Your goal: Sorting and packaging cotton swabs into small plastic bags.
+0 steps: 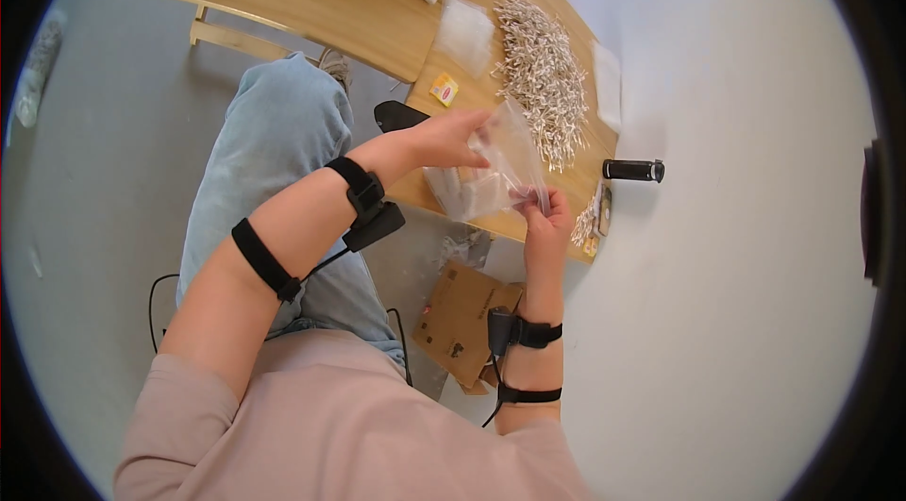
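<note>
Clear plastic zip bag (491,166), small and crinkly, sits in the air just above the near edge of the pale wooden table (377,15), pinched between both my hands. From the left: my left hand (444,138) grips the bag's upper edge with thumb and fingers closed on the film, and my right hand (545,216) pinches its lower right corner, fingers narrow. I judge the mouth is being worked, so I'd keep the left pinch high on one lip only and let the right hold the body steady, or the film buckles and the contents bunch at the bottom. Farther right lies the heap of small white sticks (543,76), then a black cylinder (634,170) on the white floor.

What the bag holds I can't tell well; pale pieces show through the film. Whether its seal is open is hidden by my fingers. The tan cardboard box (462,317) below the table is partly cut off by my right forearm.
</note>
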A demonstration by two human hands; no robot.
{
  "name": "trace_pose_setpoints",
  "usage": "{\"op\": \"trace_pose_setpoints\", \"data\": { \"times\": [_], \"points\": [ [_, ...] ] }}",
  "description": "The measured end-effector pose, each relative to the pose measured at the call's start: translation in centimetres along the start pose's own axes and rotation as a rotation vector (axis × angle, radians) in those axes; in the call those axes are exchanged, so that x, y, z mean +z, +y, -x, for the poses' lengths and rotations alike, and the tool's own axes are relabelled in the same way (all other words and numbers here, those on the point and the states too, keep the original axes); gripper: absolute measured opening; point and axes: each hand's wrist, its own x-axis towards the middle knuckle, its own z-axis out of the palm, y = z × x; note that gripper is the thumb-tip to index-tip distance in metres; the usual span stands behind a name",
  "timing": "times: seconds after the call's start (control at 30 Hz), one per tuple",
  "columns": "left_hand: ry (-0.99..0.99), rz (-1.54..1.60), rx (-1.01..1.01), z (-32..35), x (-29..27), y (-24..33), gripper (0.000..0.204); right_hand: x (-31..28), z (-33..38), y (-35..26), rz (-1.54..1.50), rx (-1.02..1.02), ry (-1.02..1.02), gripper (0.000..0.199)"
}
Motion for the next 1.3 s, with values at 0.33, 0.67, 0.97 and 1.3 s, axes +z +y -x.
{"op": "trace_pose_setpoints", "data": {
  "times": [0.33, 0.67, 0.97, 1.3],
  "points": [
    [-0.089, 0.245, -0.165, 0.6, 1.1, 0.8, 0.018, 1.0, 4.3, 3.7, -0.571, -0.028, 0.026, 0.070],
    [-0.012, 0.108, -0.047, 1.6, 1.5, -1.0, 0.031, 6.2, -0.9, 5.6, -0.259, -0.085, -0.104, 0.047],
    [-0.008, -0.259, -0.033, 3.1, 2.9, -3.6, 0.034, 5.7, -1.0, 5.7, -0.313, 0.007, -0.085, 0.039],
    [0.047, -0.281, 0.004, 2.9, 3.6, -4.5, 0.019, 5.4, -2.6, 4.6, 0.170, -0.278, -0.186, 0.040]
  ]
}}
